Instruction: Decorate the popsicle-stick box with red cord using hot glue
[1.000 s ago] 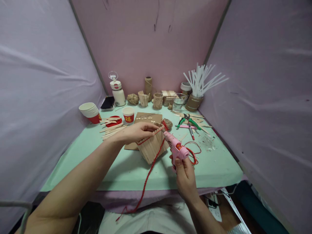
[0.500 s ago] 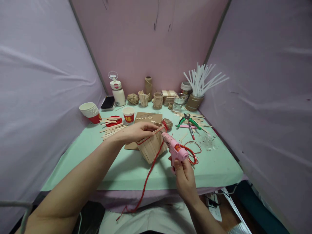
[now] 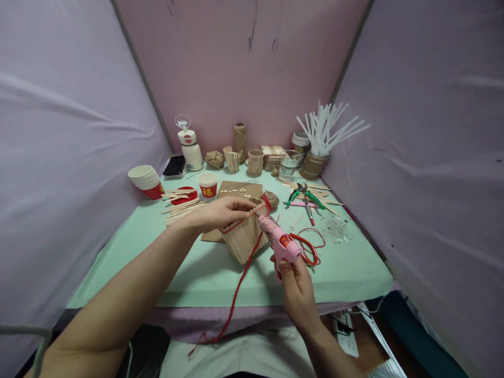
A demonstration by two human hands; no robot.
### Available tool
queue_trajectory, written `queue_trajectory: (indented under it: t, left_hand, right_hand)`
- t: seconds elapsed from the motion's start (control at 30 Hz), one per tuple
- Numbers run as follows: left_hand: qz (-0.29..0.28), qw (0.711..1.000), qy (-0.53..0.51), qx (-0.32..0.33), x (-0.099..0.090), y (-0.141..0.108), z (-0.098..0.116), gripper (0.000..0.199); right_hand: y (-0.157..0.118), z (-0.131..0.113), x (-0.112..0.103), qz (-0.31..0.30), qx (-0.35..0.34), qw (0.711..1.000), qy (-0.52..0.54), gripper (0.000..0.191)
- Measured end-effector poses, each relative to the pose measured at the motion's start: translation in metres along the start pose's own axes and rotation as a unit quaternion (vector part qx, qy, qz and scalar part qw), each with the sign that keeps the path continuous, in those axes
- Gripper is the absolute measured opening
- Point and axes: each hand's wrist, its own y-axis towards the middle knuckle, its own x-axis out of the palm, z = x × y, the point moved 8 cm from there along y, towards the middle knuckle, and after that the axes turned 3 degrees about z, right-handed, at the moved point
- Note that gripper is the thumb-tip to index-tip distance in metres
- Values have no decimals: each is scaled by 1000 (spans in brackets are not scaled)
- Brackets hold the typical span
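My left hand (image 3: 226,212) grips the top edge of a box made of wooden craft sticks (image 3: 243,240), which is tilted on the table. In my right hand (image 3: 295,283) is a pink hot glue gun (image 3: 279,239), its nozzle close against the box's upper rim, beside my left fingertips. A braided red cord (image 3: 241,281) runs along that rim, and its loose end hangs down over the table's front edge onto my lap. Beneath the box lies a piece of brown cardboard (image 3: 214,236). My left fingers partly cover the rim.
Right of the glue gun lie red-handled scissors (image 3: 311,256); beyond are green-handled pliers (image 3: 305,197) and loose sticks. To the left stand paper cups (image 3: 145,181) and a red dish (image 3: 185,196). Along the back are a white bottle (image 3: 192,155), twine, a glass of water (image 3: 289,167) and glue sticks (image 3: 325,128).
The glue gun in my right hand has shifted slightly left along the box's rim, toward my left fingers. My left hand and the box look unmoved.
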Motion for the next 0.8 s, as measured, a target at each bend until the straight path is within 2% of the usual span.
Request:
queue_trajectory:
  t: [0.2, 0.53, 0.8]
  left_hand:
    - [-5, 1000, -6, -5, 1, 0, 1, 40]
    - [-6, 1000, -20, -8, 2, 0, 2, 40]
    - [3, 1000, -5, -12, 0, 0, 1, 40]
  right_hand:
    - [-2, 3, 1, 3, 9, 1000, 6, 48]
    - [-3, -5, 3, -7, 10, 1000, 1, 45]
    - [-9, 10, 5, -40, 88, 993, 65, 47]
